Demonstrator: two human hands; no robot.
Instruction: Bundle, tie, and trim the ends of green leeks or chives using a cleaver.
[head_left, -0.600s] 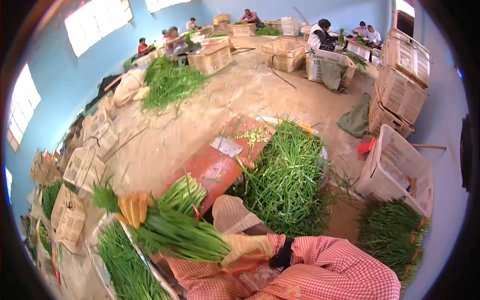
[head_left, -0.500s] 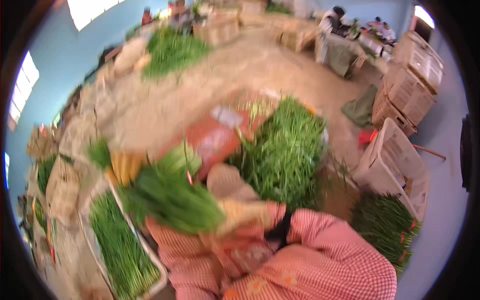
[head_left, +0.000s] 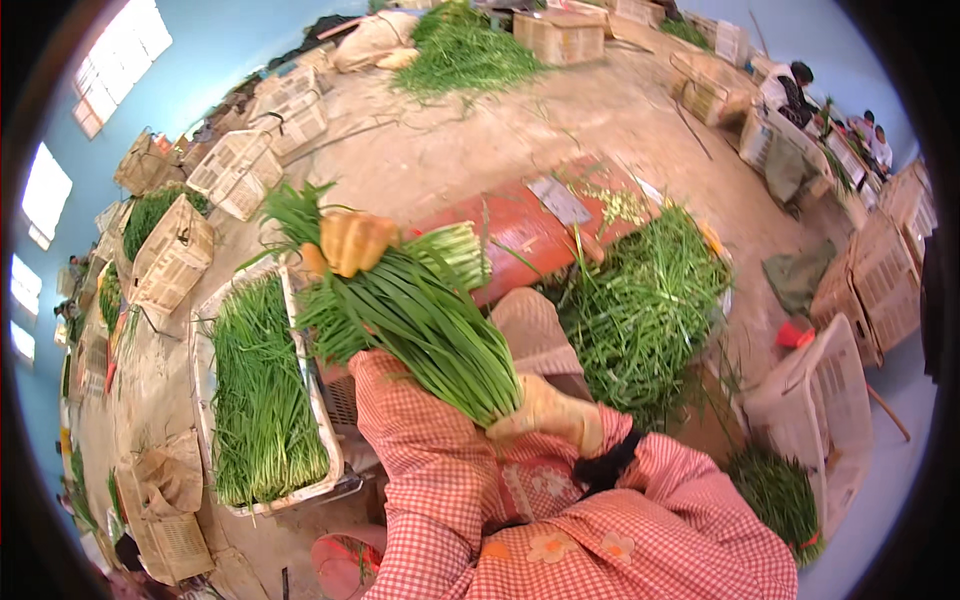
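Note:
My left hand (head_left: 355, 243), in an orange-yellow glove, is closed around the leafy end of a long bunch of green leafy stalks (head_left: 425, 330). My right hand (head_left: 545, 410), in a pale glove, grips the pale lower ends at my lap. Behind the bunch, a pale-stemmed bundle (head_left: 460, 255) lies against a red board (head_left: 515, 245), which also bears a metal blade (head_left: 560, 200) and pale chopped bits. A pile of loose greens (head_left: 640, 310) sits right of the bunch. Left of my legs, a white tray (head_left: 335, 460) holds long greens.
Plastic crates (head_left: 160, 260) line the left wall; others (head_left: 870, 270) are stacked at right, near an open crate (head_left: 800, 400) and a broom (head_left: 795, 335). A heap of greens (head_left: 465, 60) lies across the floor (head_left: 580, 120). Co-workers (head_left: 790, 95) sit at the far right.
My head has tilted and turned, shifting the scene upward and partly rightward in view, showing more of the left tray and my lap. Both hands still hold the bunch.

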